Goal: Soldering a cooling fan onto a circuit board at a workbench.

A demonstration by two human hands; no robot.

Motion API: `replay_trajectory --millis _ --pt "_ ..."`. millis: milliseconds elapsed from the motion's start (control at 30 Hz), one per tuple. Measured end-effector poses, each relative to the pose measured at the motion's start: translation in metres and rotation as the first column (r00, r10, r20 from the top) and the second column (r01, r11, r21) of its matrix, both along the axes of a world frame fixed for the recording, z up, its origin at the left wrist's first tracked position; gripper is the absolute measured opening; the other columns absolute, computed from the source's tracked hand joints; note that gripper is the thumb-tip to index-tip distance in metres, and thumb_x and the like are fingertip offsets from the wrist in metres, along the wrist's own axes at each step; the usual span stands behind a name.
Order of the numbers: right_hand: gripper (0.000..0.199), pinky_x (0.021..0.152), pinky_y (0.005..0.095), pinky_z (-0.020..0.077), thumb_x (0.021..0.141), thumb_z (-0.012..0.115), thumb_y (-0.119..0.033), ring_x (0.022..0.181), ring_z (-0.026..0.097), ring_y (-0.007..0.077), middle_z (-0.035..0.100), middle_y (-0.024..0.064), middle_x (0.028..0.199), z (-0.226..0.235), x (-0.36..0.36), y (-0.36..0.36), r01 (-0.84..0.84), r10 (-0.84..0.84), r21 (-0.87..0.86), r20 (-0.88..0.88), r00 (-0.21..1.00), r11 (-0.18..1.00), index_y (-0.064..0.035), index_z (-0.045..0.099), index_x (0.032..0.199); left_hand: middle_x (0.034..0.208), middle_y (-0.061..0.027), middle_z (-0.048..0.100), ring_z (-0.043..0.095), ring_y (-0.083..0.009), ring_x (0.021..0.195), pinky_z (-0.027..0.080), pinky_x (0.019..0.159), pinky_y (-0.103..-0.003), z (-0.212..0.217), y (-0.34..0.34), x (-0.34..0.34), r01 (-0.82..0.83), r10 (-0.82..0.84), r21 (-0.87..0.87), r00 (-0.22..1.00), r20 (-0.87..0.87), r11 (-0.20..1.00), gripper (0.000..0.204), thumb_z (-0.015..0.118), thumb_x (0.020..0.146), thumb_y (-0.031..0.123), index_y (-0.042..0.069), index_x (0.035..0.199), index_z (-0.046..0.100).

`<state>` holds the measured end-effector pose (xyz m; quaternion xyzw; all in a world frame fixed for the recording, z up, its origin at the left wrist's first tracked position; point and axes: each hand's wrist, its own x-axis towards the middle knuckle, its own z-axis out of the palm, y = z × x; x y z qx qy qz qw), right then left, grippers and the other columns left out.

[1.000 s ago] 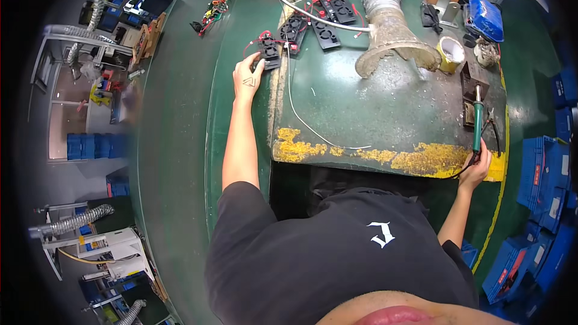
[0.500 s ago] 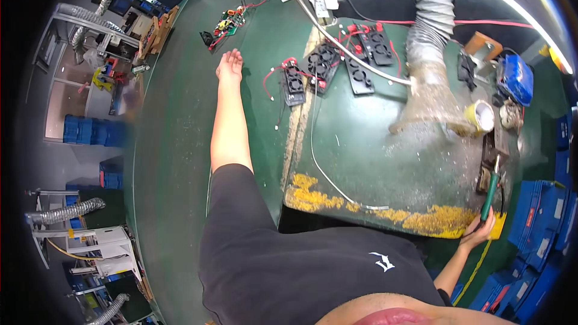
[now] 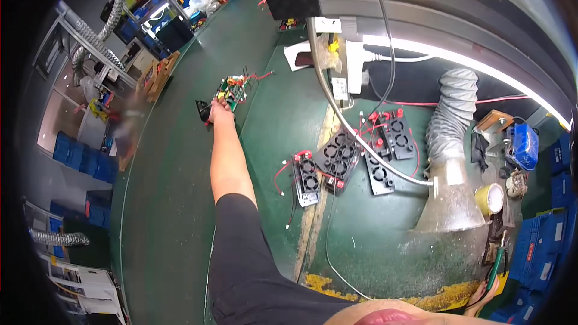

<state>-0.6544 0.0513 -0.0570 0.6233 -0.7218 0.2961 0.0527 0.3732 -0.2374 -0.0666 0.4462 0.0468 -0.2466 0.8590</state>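
Head view shows work that you seem to be partway through. Four black fan modules are set out on the green work surface (image 3: pixel 265 162): a two-fan module (image 3: pixel 307 180), a larger multi-fan module (image 3: pixel 340 155) and two more behind the white cable (image 3: pixel 389 167). Red leads run among them, and some ends hang loose by the two-fan module. The populated circuit board (image 3: pixel 235 90) lies well apart from them, with no visible connection, and your soldering iron (image 3: pixel 497 265) meets none of them; what else is left cannot be told.

That board is at your left hand (image 3: pixel 221 111), just beyond the fingers and overlapped by them; whether they pinch it or only touch it, you cannot tell from here. It is far from your right hand (image 3: pixel 483 296), which is wrapped around the iron's green handle at the lower right.
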Motion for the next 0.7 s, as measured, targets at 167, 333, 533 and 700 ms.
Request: replay_trajectory --millis 167,333,533,700 --pt "0.037 0.072 0.0356 0.0415 0.088 0.049 -0.019 0.082 0.050 0.0341 0.049 0.0190 0.100 0.010 0.013 0.001 0.084 -0.086 0.078 0.021 0.996 0.993 0.0058 0.049 0.116 0.068 -0.0005 0.059 0.049 -0.0086 0.053 0.035 0.043 -0.022 0.043 0.008 -0.025 -0.220 0.167 0.213 0.956 0.239 0.952 0.023 0.050 0.096 0.026 0.007 0.091 0.062" --pt "0.039 0.076 0.0359 0.0413 0.086 0.052 -0.019 0.086 0.051 0.0331 0.048 0.0174 0.095 0.019 0.023 -0.002 -0.018 0.026 -0.048 0.172 0.985 0.999 0.0052 0.051 0.117 0.065 -0.0106 0.060 0.057 -0.0229 0.059 0.044 0.059 -0.036 0.142 0.086 -0.048 -0.767 -0.200 0.310 0.238 0.950 0.561 0.025 0.052 0.088 0.023 0.005 0.077 0.065" --pt "0.037 0.073 0.0228 0.0376 0.081 0.046 0.005 0.085 0.048 0.0159 0.047 0.0057 0.095 0.006 0.009 -0.001 0.076 -0.021 -0.095 0.483 0.875 0.993 0.0007 0.056 0.116 0.057 -0.0029 0.048 0.047 -0.0137 0.053 0.038 0.052 -0.030 0.258 0.215 -0.136 -0.527 -0.404 0.506 0.305 0.863 0.683 0.027 0.050 0.091 0.024 0.003 0.077 0.061" --pt "0.030 0.070 0.0248 0.0423 0.087 0.045 0.003 0.083 0.053 0.0160 0.055 0.0064 0.099 0.002 -0.016 0.002 -0.013 0.108 -0.227 0.409 0.906 0.974 0.0004 0.060 0.113 0.060 0.0063 0.037 0.031 -0.0030 0.053 0.020 0.049 -0.021 0.313 0.311 -0.257 -0.145 -0.481 0.589 0.442 0.757 0.795 0.023 0.050 0.095 0.022 0.007 0.079 0.056"
